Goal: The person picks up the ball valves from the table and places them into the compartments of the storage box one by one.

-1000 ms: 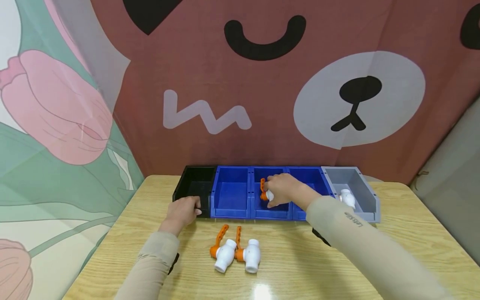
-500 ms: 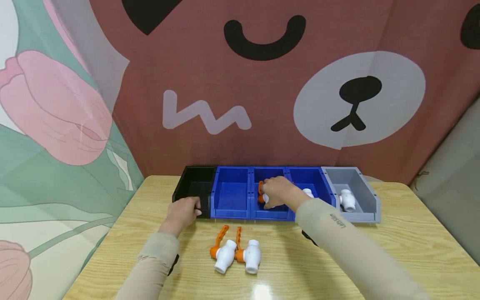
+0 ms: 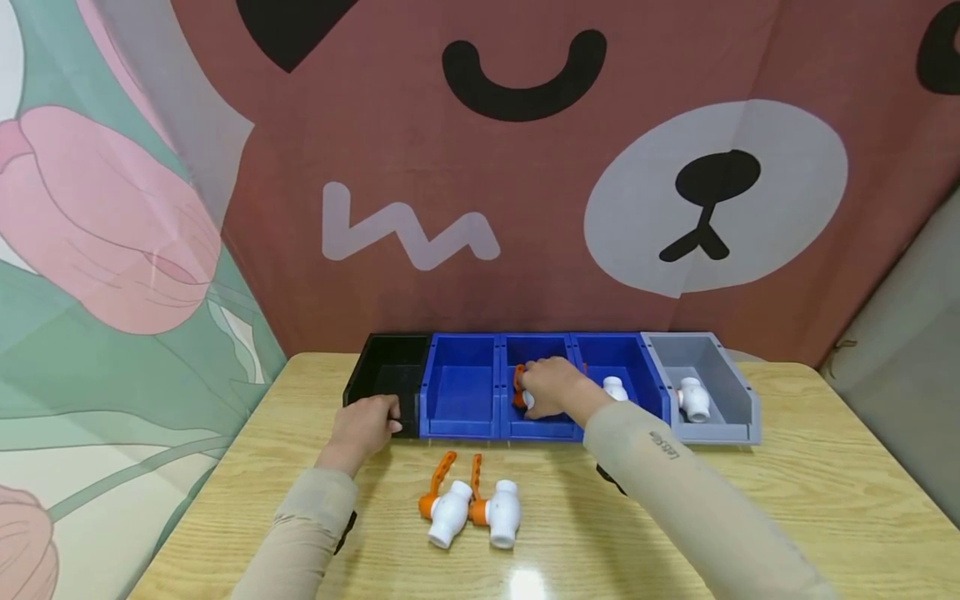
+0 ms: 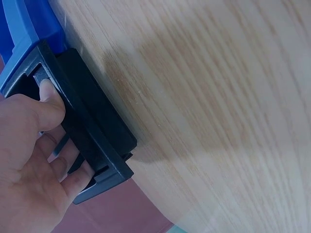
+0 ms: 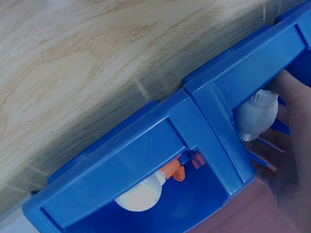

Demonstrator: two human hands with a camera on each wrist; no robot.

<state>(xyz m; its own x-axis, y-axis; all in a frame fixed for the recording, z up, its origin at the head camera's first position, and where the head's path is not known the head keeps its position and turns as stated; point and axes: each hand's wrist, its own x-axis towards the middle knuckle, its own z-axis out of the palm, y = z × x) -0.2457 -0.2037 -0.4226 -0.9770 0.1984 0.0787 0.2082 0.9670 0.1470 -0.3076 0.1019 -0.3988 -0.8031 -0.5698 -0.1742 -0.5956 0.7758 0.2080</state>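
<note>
My left hand [image 3: 367, 423] grips the front wall of the black bin [image 4: 85, 114], its thumb on the rim and its fingers curled inside. My right hand [image 3: 553, 387] reaches into the middle blue bin [image 3: 540, 429] and holds a white ball valve [image 5: 257, 115] low behind the front wall. This valve's orange handle [image 3: 518, 383] stands up left of the fingers. Two more ball valves lie side by side on the table: a left one [image 3: 450, 514] and a right one [image 3: 504, 514], their orange handles pointing toward the bins.
Five bins stand in a row at the back of the wooden table [image 3: 375, 550]. A ball valve [image 5: 143, 194] lies in the right blue bin [image 3: 633, 367], another [image 3: 694, 400] in the grey bin [image 3: 731, 433]. The left blue bin [image 3: 461, 427] stands beside the black one. A printed cloth [image 3: 540, 275] hangs behind.
My right hand has shifted slightly left and lower into the middle blue bin with the ball valve. The valve in the right blue bin has come into sight. My left hand stays put.
</note>
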